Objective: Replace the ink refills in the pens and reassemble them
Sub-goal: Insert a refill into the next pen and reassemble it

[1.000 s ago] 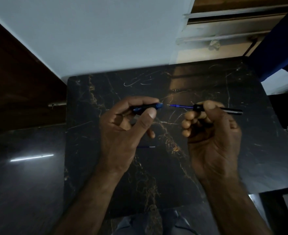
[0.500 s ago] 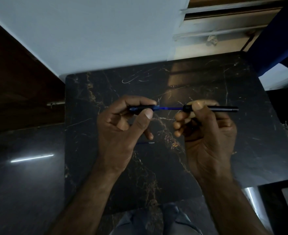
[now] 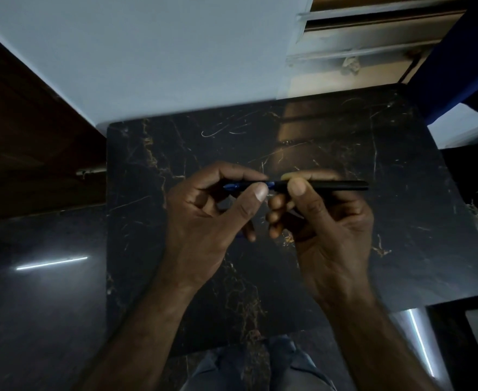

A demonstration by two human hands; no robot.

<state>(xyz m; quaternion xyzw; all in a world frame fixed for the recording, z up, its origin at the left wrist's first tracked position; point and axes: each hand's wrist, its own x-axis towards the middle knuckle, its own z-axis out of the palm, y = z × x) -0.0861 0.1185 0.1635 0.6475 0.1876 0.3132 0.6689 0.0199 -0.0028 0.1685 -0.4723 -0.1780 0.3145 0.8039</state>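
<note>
My left hand (image 3: 215,218) pinches the blue front section of a pen (image 3: 233,186) between thumb and forefinger. My right hand (image 3: 325,232) grips the black pen barrel (image 3: 336,185), which points to the right. The two pieces are held level above the black marble table (image 3: 136,221) and nearly meet. Only a short bit of the blue refill (image 3: 270,184) shows between my two thumbs. Something thin and blue lies on the table under my left hand, mostly hidden.
The table stands against a pale wall (image 3: 176,57), with a dark wooden panel (image 3: 20,136) to the left. A window frame (image 3: 373,32) is at the back right. Dark glossy floor (image 3: 35,306) surrounds the table. My knees (image 3: 257,365) show at the table's near edge.
My right hand has slid the black barrel leftward over the blue refill. The long exposed stretch of refill has shrunk to a short bit, and my hands have come close together.
</note>
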